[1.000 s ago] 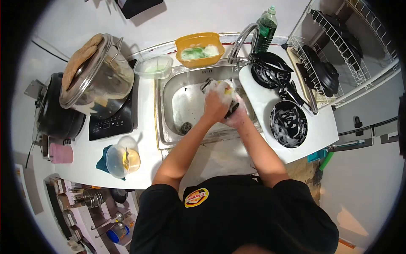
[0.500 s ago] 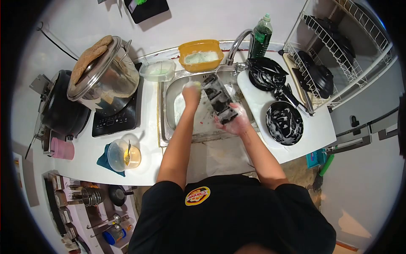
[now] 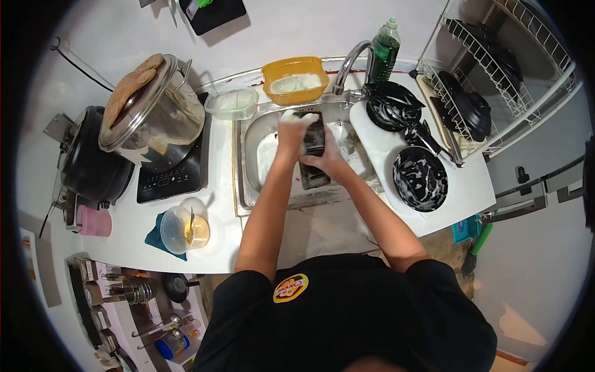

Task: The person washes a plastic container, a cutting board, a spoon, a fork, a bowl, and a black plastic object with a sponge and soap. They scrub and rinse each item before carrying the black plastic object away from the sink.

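Over the sink [image 3: 248,180], a long black compartmented tray [image 3: 315,139] is held lengthwise, streaked with suds. My right hand [image 3: 331,160] grips it along its right side, the thumb across the face. My left hand [image 3: 291,137] is closed at the tray's upper left, on a foamy sponge [image 3: 300,116] mostly hidden by fingers and lather. To the right, a soapy black bowl [image 3: 420,178] and a soapy black pan [image 3: 393,105] rest on the white sink-side board [image 3: 372,133].
The faucet [image 3: 354,65] arches behind the sink beside a green soap bottle [image 3: 385,49]. A yellow basin [image 3: 295,93] and a clear tub [image 3: 231,102] hold suddy water. Left are a large steel pot [image 3: 164,105] and a plastic container [image 3: 180,229]; right, a dish rack [image 3: 496,74].
The tray has turned more upright and shifted slightly left, its face now angled differently. My left hand has come up against it, and my right hand has moved up along its side.
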A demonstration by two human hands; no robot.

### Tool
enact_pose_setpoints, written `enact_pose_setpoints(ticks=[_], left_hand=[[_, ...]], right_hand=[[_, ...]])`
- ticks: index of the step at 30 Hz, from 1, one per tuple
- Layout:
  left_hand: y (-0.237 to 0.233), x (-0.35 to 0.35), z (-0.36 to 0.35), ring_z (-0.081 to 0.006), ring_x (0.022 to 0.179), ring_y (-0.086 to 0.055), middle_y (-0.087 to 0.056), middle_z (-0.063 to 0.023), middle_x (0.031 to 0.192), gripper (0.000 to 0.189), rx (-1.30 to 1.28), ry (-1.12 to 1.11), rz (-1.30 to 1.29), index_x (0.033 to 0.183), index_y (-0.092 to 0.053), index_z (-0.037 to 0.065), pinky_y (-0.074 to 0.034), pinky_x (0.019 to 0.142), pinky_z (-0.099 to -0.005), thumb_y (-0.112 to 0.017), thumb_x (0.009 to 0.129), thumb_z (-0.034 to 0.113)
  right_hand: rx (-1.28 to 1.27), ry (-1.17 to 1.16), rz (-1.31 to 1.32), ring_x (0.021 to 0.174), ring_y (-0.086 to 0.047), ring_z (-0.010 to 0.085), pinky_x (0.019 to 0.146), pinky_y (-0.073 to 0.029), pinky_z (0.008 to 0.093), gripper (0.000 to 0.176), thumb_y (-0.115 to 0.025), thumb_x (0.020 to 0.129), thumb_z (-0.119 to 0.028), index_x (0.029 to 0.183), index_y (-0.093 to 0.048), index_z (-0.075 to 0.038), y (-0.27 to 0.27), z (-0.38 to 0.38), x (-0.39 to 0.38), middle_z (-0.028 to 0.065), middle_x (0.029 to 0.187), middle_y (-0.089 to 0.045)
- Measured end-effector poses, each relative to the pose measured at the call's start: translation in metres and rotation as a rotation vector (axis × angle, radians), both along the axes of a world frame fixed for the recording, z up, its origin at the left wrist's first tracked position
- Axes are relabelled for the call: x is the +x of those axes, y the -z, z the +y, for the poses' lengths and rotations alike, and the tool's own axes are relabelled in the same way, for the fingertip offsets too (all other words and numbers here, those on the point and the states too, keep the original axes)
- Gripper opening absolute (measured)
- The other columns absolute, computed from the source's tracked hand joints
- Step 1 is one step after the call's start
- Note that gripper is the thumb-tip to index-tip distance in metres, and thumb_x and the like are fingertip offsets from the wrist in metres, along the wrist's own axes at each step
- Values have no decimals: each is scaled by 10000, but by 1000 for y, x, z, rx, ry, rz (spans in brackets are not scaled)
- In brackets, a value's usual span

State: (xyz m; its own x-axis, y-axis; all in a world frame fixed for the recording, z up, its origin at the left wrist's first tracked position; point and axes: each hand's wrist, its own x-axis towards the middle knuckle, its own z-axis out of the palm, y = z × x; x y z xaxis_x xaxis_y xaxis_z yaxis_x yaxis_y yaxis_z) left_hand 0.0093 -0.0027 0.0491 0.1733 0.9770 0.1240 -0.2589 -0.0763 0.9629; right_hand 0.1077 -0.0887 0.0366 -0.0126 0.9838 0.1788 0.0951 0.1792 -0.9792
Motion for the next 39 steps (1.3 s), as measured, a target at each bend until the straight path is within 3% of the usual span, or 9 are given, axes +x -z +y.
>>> enact_pose_setpoints(ticks=[2, 11, 15, 18, 19, 22, 28, 36, 39], left_hand=[[-1, 7, 0, -290, 543, -558, -594, -118, 652, 141, 427, -182, 627, 688, -592, 42, -433, 518, -343, -630, 675, 177], [21, 16, 3, -235, 826, -558, -551, -145, 875, 212, 138, 49, 18, 863, -540, -16, -428, 708, -336, -472, 856, 185], [8, 25, -43, -296, 822, -552, -533, -156, 909, 188, 678, -123, 524, 904, -550, 9, -441, 699, -374, -409, 888, 132], [5, 21, -42, -337, 763, -573, -572, -176, 850, 180, 741, -125, 846, 876, -570, 4, -451, 665, -410, -445, 866, 132], [-3, 25, -47, -364, 727, -595, -590, -211, 798, 245, 488, -139, 594, 837, -590, -27, -472, 659, -406, -476, 866, 188], [-6, 23, -55, -363, 710, -602, -604, -209, 732, 216, 409, -52, 1099, 849, -612, -28, -478, 651, -385, -505, 835, 159], [-18, 17, -81, -364, 708, -614, -611, -225, 748, 235, 343, -64, 562, 918, -626, -24, -482, 649, -381, -545, 796, 160], [13, 4, -90, -363, 816, -572, -587, -234, 851, 285, 601, 110, 941, 1014, -512, -28, -438, 742, -422, -565, 802, 155], [-15, -2, -125, -316, 774, -595, -597, -198, 819, 362, 429, 76, 593, 964, -522, -36, -457, 720, -391, -679, 730, 191]], right_hand=[[-30, 41, -7, 1170, -408, 226, 988, -345, 351, 1104, -778, 611, -70, 1411, -18, -109, 1, 10, -2, 139, 1296, -366], [-199, 7, 692, 1026, -503, 225, 888, -437, 344, 863, -618, 705, -32, 1405, -134, -173, -9, 28, 26, 79, 1183, -454], [-351, 15, 946, 939, -559, 209, 855, -457, 330, 538, -573, 813, -283, 1292, -376, -139, -3, 26, 14, 55, 1083, -544], [-406, -66, 908, 930, -569, 187, 845, -459, 319, 448, -568, 835, -339, 1207, -466, -111, 6, 25, 17, 47, 1042, -572], [-408, -90, 877, 930, -572, 181, 840, -460, 314, 429, -564, 842, -351, 1183, -484, -103, 5, 23, 21, 46, 1033, -578], [-438, -11, 812, 857, -588, 180, 760, -494, 337, 454, -569, 851, -372, 1203, -480, -99, 9, 29, 28, 50, 929, -575], [-336, 58, 1006, 655, -562, 151, 581, -488, 287, 468, -587, 816, -484, 1124, -510, -141, -1, 30, 46, 63, 803, -554], [-513, 94, 938, 624, -566, 212, 577, -496, 371, 292, -569, 829, -345, 1046, -510, -159, -24, 27, 48, 68, 733, -569], [-434, 209, 1009, 603, -539, 221, 581, -488, 383, 326, -589, 795, -368, 966, -449, -129, -8, 47, 56, 78, 737, -527]])
